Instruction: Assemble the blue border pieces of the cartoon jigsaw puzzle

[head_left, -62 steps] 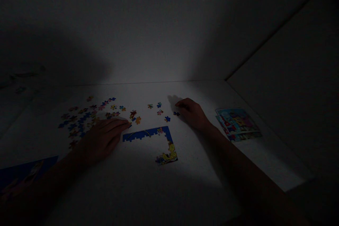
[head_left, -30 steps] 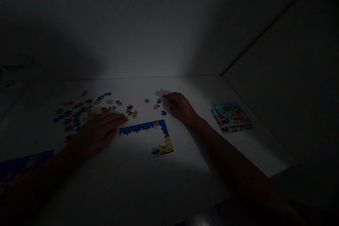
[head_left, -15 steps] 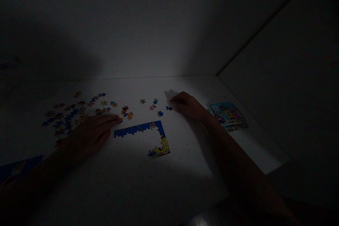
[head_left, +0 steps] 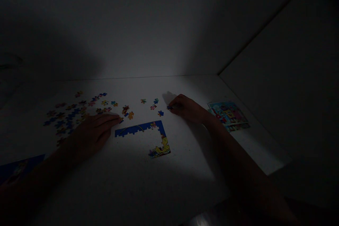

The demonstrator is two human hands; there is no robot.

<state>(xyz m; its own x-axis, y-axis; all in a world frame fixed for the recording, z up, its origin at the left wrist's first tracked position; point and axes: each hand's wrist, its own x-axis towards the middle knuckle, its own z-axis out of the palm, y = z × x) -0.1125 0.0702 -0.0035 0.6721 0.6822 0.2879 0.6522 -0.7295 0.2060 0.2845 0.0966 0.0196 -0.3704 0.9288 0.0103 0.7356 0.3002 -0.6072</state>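
My right hand (head_left: 186,108) is closed in a pinch on a small dark-blue puzzle piece (head_left: 168,107) at the table surface. Most of that piece is covered by the fingers. On the left, my left hand (head_left: 97,127) rests with its fingers stretched out, and its fingertips touch another puzzle piece (head_left: 121,119). Between the hands and nearer to me lies a partly joined puzzle border (head_left: 137,129), blue along the top and yellow down the right side. A loose blue piece (head_left: 160,113) and a pink piece (head_left: 153,107) lie left of my right hand.
Several loose puzzle pieces (head_left: 70,116) are spread at the left, some partly behind my left hand. A colourful picture sheet (head_left: 229,113) lies at the right. A blue printed item (head_left: 22,167) sits at the left edge. A wall (head_left: 148,35) bounds the table's far side. The light is dim.
My right hand has lowered slightly toward me and its fingers have closed on the dark-blue puzzle piece that lay beside it. My left hand has stayed in place.
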